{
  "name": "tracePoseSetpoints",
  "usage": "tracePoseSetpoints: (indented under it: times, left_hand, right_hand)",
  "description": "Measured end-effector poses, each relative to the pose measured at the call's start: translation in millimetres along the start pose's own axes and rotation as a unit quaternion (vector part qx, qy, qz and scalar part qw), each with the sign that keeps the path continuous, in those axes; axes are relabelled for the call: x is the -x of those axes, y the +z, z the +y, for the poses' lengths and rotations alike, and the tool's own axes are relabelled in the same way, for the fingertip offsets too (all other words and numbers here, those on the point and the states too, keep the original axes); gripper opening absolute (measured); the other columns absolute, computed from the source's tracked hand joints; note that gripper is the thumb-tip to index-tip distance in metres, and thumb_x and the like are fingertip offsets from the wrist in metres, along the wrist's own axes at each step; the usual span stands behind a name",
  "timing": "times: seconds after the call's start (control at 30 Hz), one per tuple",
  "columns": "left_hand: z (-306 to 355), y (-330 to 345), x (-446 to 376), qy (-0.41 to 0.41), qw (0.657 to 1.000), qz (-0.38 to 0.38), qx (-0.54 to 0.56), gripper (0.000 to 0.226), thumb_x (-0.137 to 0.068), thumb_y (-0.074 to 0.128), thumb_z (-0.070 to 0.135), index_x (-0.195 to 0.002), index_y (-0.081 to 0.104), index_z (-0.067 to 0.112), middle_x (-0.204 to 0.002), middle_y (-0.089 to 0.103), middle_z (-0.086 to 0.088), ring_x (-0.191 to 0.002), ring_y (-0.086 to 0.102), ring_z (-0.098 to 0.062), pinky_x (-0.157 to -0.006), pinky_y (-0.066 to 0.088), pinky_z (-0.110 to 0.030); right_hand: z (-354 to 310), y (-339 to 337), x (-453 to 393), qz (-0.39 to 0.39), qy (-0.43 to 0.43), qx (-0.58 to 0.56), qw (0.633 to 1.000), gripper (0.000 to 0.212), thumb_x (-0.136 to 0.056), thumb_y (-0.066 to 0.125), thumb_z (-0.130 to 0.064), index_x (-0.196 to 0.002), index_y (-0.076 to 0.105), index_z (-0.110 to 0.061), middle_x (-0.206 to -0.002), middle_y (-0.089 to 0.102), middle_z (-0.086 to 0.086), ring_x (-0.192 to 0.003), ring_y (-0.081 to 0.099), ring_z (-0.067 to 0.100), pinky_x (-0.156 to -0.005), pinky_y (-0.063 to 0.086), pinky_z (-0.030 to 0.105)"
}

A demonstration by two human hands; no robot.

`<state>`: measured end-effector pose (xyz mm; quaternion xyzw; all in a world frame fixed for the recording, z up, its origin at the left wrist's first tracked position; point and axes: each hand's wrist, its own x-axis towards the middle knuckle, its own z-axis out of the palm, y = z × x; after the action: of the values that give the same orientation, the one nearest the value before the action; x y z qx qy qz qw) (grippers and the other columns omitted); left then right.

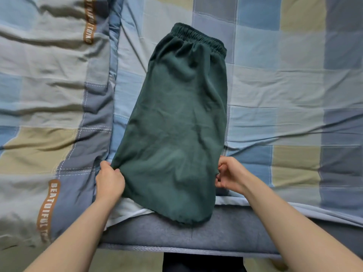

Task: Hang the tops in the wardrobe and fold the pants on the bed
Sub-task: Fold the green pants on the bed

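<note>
From the head view I see the dark green pants [176, 124] lying lengthwise on the checked bed [284, 85], waistband far, hem hanging over the near edge. My left hand [110, 180] pinches the left edge; my right hand [228, 174] curls at the right edge, its grip on the cloth unclear. Soft, light, floppy knit, I judge, so both lower corners are the place to hold.

- The dark green pants [176, 122] are soft, matt cloth, faintly fuzzy, with a gathered elastic waistband [198, 37].
- The checked bed sheet [284, 85] is thin, smooth, creased cloth.
- The quilt [49, 95], left, is puffier matt cloth.
</note>
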<state>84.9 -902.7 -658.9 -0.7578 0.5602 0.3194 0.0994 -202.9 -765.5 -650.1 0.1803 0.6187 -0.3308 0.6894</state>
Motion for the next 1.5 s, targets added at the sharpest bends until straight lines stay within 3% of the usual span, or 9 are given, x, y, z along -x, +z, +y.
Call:
tracePoseSetpoints:
  times: [0.23, 0.43, 0.57, 0.8, 0.93, 1.0, 1.2, 1.33, 1.5]
  left_hand:
    - [-7.3, -6.5, -15.4, 0.025, 0.997, -0.067, -0.037, 0.019, -0.094, 0.055, 0.015, -0.099, 0.065, -0.001, -0.113, 0.065, -0.027, -0.109, 0.057, -0.043, -0.086, 0.041, -0.041]
    - [-9.7, -6.0, -13.6, 0.002, 0.997, -0.063, 0.054, 0.011, -0.095, 0.054, 0.011, -0.094, 0.064, 0.005, -0.104, 0.065, -0.019, -0.102, 0.059, -0.036, -0.084, 0.044, -0.038]
    - [-11.2, -8.1, 0.2, -0.042, 0.976, -0.115, 0.179, 0.013, -0.098, 0.051, 0.008, -0.101, 0.063, 0.005, -0.101, 0.065, -0.016, -0.09, 0.057, -0.026, -0.078, 0.042, -0.034]
    - [-14.9, -5.8, 50.0, -0.114, 0.848, -0.369, 0.362, 0.022, -0.1, 0.049, 0.012, -0.117, 0.063, 0.015, -0.111, 0.072, -0.008, -0.094, 0.07, -0.021, -0.066, 0.059, -0.035]
    - [-17.5, 23.5, 60.6, -0.102, 0.911, -0.28, 0.284, 0.022, -0.099, 0.05, 0.01, -0.118, 0.061, 0.011, -0.115, 0.068, -0.009, -0.1, 0.064, -0.026, -0.077, 0.056, -0.041]
    - [-20.2, 33.6, 63.2, -0.076, 0.935, -0.245, 0.245, 0.017, -0.096, 0.055, 0.006, -0.112, 0.063, 0.006, -0.116, 0.068, -0.015, -0.1, 0.063, -0.027, -0.089, 0.052, -0.04]
    - [-33.4, 30.2, 60.8, -0.035, 0.964, -0.253, 0.073, 0.022, -0.089, 0.063, 0.002, -0.111, 0.064, -0.001, -0.114, 0.068, -0.017, -0.104, 0.064, -0.029, -0.092, 0.049, -0.037]
    - [-9.2, 28.3, 74.4, 0.027, 0.966, -0.079, -0.244, 0.051, -0.082, 0.065, 0.008, -0.125, 0.04, 0.004, -0.128, 0.044, -0.022, -0.113, 0.048, -0.042, -0.089, 0.043, -0.046]
    - [74.1, 52.4, 92.2, 0.353, 0.91, 0.05, -0.213, 0.067, -0.073, 0.067, 0.01, -0.136, 0.047, 0.01, -0.13, 0.046, -0.019, -0.115, 0.045, -0.041, -0.09, 0.04, -0.05]
  right_hand:
    - [33.2, -12.3, -2.0, 0.012, -0.168, 0.239, 0.956, 0.055, -0.084, 0.055, 0.004, -0.125, 0.039, -0.029, -0.108, 0.06, -0.012, -0.082, 0.058, -0.003, -0.066, 0.045, 0.014]
    - [44.0, -4.0, -14.3, 0.152, -0.289, 0.279, 0.903, 0.011, -0.091, 0.05, -0.008, -0.094, 0.06, -0.013, -0.087, 0.064, 0.001, -0.082, 0.055, 0.019, -0.075, 0.045, 0.034]
    - [42.8, -23.8, 3.9, 0.113, -0.273, 0.094, 0.951, 0.021, -0.096, 0.046, -0.006, -0.093, 0.066, -0.012, -0.075, 0.064, 0.0, -0.073, 0.056, 0.017, -0.065, 0.05, 0.031]
    - [21.5, -96.3, 39.2, 0.133, -0.276, -0.112, 0.945, 0.023, -0.097, 0.054, -0.025, -0.105, 0.065, -0.007, -0.082, 0.071, 0.004, -0.064, 0.065, 0.012, -0.059, 0.054, 0.023]
    - [48.2, -103.2, 29.4, 0.026, -0.064, -0.105, 0.992, 0.075, -0.091, 0.028, -0.069, -0.112, 0.065, -0.008, -0.106, 0.071, 0.014, -0.098, 0.067, 0.028, -0.086, 0.052, 0.043]
    - [69.5, -100.3, 27.2, 0.003, -0.024, 0.01, 1.0, 0.055, -0.091, 0.044, -0.061, -0.113, 0.068, -0.016, -0.107, 0.073, 0.004, -0.099, 0.069, 0.023, -0.079, 0.055, 0.038]
    - [109.2, -113.5, 37.5, 0.086, -0.1, 0.125, 0.983, 0.009, -0.09, 0.062, -0.007, -0.099, 0.061, -0.006, -0.081, 0.072, 0.004, -0.07, 0.069, 0.018, -0.057, 0.051, 0.022]
    - [100.4, -136.6, 44.7, 0.158, -0.017, 0.466, 0.871, 0.015, -0.087, 0.056, -0.008, -0.072, 0.059, -0.009, -0.067, 0.061, 0.011, -0.064, 0.056, 0.024, -0.056, 0.044, 0.03]
    - [14.2, -119.8, 28.9, 0.298, -0.229, 0.339, 0.863, 0.016, -0.092, 0.049, -0.023, -0.083, 0.06, -0.015, -0.09, 0.069, 0.01, -0.086, 0.063, 0.03, -0.082, 0.05, 0.042]
